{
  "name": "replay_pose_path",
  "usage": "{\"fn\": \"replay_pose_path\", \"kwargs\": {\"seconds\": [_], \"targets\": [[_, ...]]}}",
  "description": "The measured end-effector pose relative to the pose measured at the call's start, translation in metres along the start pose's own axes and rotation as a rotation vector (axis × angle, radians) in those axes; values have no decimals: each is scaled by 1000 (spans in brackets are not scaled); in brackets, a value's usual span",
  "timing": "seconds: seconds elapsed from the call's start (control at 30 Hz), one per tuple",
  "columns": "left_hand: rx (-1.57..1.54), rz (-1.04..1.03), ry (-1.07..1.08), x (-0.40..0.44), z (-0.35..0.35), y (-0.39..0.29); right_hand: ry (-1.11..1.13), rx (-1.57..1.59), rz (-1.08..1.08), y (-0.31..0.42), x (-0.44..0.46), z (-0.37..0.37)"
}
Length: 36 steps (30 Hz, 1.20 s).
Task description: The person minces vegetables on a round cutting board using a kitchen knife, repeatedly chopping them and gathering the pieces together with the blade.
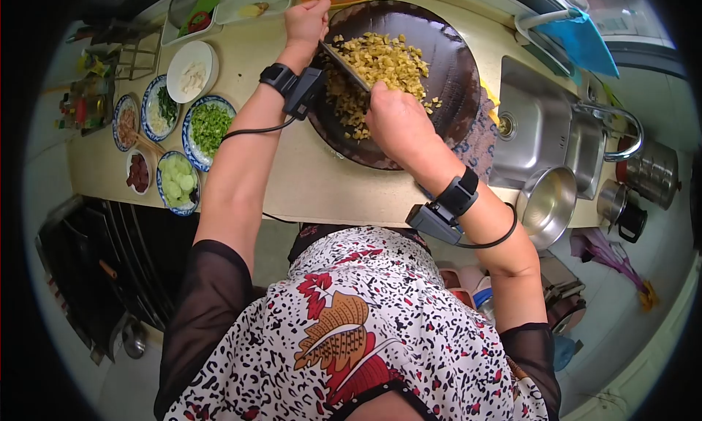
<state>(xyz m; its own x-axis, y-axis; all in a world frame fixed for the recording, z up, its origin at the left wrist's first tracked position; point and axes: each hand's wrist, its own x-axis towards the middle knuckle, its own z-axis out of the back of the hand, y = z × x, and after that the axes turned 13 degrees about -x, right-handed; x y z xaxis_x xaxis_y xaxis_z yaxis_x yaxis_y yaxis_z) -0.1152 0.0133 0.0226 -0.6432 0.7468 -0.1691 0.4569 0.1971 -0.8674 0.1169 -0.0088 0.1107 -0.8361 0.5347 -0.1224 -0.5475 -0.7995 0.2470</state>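
Observation:
A dark round chopping board (457, 70) lies on the counter with a spread of chopped yellow-green pieces (395, 59) over its left and middle part. Slanting across the pieces is a cleaver (345, 66), its blade seen nearly edge-on. My left hand (306, 27) is closed at the cleaver's upper left end, by the board's edge. At the lower right end my right hand (398, 117) is closed round the cleaver, over the board. The handle is hidden.
Left of the board stand a white bowl (192, 71), a plate of chopped greens (210, 128), a plate of pale green slices (178, 179) and several other dishes. A patterned cloth (479, 139) lies beside the board. Farther right are a sink (537, 106) and a metal bowl (548, 205).

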Motion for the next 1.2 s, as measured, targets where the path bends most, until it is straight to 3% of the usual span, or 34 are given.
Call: {"fn": "replay_pose_path", "kwargs": {"seconds": [0.1,0.27,0.47,0.5,0.6,0.73,0.87,1.0,1.2], "targets": [[56,-28,-52,-1,1,11,54,9,-31,-5,0,-11],[224,-301,-52,-15,-4,16,6,146,-23,-26,-17,-47],[244,-275,-32,-15,-17,-3,15,173,-51,-14,-20,-28],[211,-122,-49,-13,-14,-6,42,173,-62,-8,-15,-16],[145,-5,-32,-3,1,10,35,118,-54,-3,-8,-27],[288,-226,-72,-18,-4,22,34,226,-63,-19,-22,-49],[84,-239,-211,-32,-3,15,88,95,-23,-31,-22,-31],[30,-189,-308,-56,-9,-16,57,-139,152,-54,-2,19],[-96,-271,-544,-55,-14,-1,116,-320,325,-85,55,42]]}}
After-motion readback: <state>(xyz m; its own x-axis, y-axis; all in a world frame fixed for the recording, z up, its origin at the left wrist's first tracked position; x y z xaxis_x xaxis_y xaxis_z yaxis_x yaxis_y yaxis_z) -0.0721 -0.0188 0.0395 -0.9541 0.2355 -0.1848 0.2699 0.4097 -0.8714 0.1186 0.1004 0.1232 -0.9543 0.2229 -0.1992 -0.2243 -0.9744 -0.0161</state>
